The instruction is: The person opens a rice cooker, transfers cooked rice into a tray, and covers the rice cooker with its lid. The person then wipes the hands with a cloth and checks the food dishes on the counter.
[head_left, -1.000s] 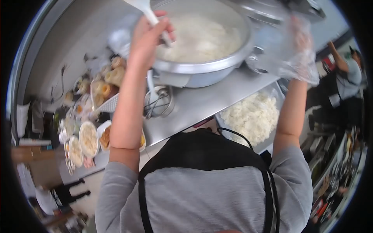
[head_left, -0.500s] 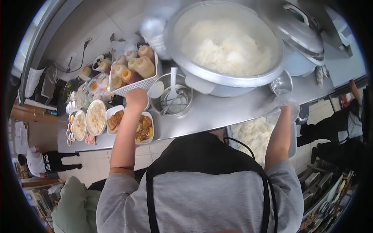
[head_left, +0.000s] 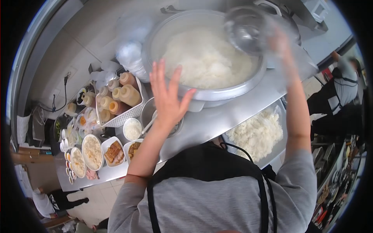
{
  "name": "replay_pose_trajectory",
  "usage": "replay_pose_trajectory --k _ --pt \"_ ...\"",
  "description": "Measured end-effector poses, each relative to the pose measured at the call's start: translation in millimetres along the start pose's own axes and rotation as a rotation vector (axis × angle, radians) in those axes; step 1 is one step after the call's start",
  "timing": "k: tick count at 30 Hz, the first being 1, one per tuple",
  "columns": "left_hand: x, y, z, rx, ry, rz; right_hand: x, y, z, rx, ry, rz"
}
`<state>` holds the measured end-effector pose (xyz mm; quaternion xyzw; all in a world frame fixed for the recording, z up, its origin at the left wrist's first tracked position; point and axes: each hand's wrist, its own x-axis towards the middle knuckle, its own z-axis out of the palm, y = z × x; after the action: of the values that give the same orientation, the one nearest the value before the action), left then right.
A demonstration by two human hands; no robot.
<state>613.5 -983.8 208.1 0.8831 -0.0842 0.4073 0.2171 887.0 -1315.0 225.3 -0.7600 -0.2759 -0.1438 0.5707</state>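
My left hand [head_left: 168, 92] is open with fingers spread, at the near left rim of a large metal pot [head_left: 233, 92] of steaming white rice [head_left: 202, 58]; whether it touches the rim I cannot tell. Blurred by motion, my right hand [head_left: 279, 43] holds a shiny metal bowl [head_left: 245, 32] tilted over the pot's right side. Clear plastic hangs around that hand. Below my left wrist stands a steel container [head_left: 147, 110] with a white-handled utensil, partly hidden by the arm. Left of it is a small white bowl of rice [head_left: 133, 129].
A white basket [head_left: 123, 119] holds several sauce bottles. Bowls of rice [head_left: 93, 152] and a tray of browned food [head_left: 115, 153] line the counter's left. A tub of rice [head_left: 254, 134] sits below the counter's right edge. Other people [head_left: 345, 83] stand farther off.
My left hand has moved right and up from beside the basket, its fingers now spread. My right hand has risen, lifting the metal bowl off the counter to the pot. The view has shifted.
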Motion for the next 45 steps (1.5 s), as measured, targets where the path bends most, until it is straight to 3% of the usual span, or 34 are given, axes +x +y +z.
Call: replay_pose_trajectory --k 1,2,4,5,8,10,11,13,14,17,27,31,35,37,38,40,41,43,44,45 --pt "2.3 0.5 8.8 -0.015 -0.010 0.008 3.8 -25.9 41.2 -0.270 -0.119 -0.214" --pt "3.7 -0.1 16.1 -0.028 -0.019 0.014 41.1 55.8 69.6 -0.944 -0.011 -0.688" --pt "4.4 -4.6 26.8 -0.049 -0.029 0.013 19.6 -60.4 126.4 -1.016 -0.471 -0.192" --pt "3.2 -6.8 31.4 -0.021 -0.042 0.004 19.3 -53.3 136.4 -1.024 -0.469 -0.185" --pt "3.0 -12.0 34.4 -0.015 -0.058 -0.024 10.7 -31.6 148.0 -0.866 -0.573 -0.232" --pt "-3.0 -13.9 34.3 -0.035 -0.062 -0.053 -2.0 -50.6 136.8 -0.104 -0.645 0.401" --pt "-5.0 -17.0 34.7 -0.052 -0.003 -0.041 -6.2 -47.2 129.2 -0.111 -0.645 0.405" --pt "-9.5 -21.7 35.9 -0.072 0.056 -0.032 -16.0 -37.4 105.9 -0.675 -0.653 -0.186" --pt "-12.0 -23.4 37.4 -0.114 0.131 -0.056 -23.3 -41.4 100.6 -0.679 -0.656 -0.182" --pt "-13.7 -26.0 41.4 -0.209 0.245 -0.121 -36.8 -42.8 83.6 -0.517 -0.562 -0.054" --pt "-11.2 -27.9 34.4 -0.287 0.242 -0.213 -66.9 -14.4 94.9 -0.032 -0.848 0.537" --pt "-13.3 -30.9 36.3 -0.298 0.241 -0.226 -65.2 -5.8 130.2 0.139 -0.837 0.646" --pt "-15.7 -29.7 35.2 -0.304 0.230 -0.252 -43.5 -6.9 168.3 0.271 -0.842 0.620" --pt "-14.4 -30.5 34.2 -0.282 0.217 -0.259 -23.3 -42.6 171.7 0.341 -0.958 0.851" --pt "-14.8 -30.1 34.5 -0.286 0.215 -0.263 -20.8 -26.4 175.0 0.344 -0.963 0.846" --pt "-13.9 -30.4 35.7 -0.290 0.212 -0.263 -17.9 17.4 179.9 -0.799 -1.222 -0.371" --pt "-14.1 -30.4 35.9 -0.287 0.214 -0.258 -18.4 1.2 181.5 -0.798 -1.221 -0.370" --pt "-14.0 -29.3 36.0 -0.280 0.214 -0.251 -19.0 -49.2 188.3 0.332 -0.861 0.930" --pt "-13.7 -28.6 36.0 -0.272 0.217 -0.241 -12.1 -54.4 188.9 0.425 -0.833 0.998" --pt "-14.3 -27.6 35.8 -0.266 0.218 -0.232 -3.1 -51.1 188.4 0.376 -0.903 0.910"
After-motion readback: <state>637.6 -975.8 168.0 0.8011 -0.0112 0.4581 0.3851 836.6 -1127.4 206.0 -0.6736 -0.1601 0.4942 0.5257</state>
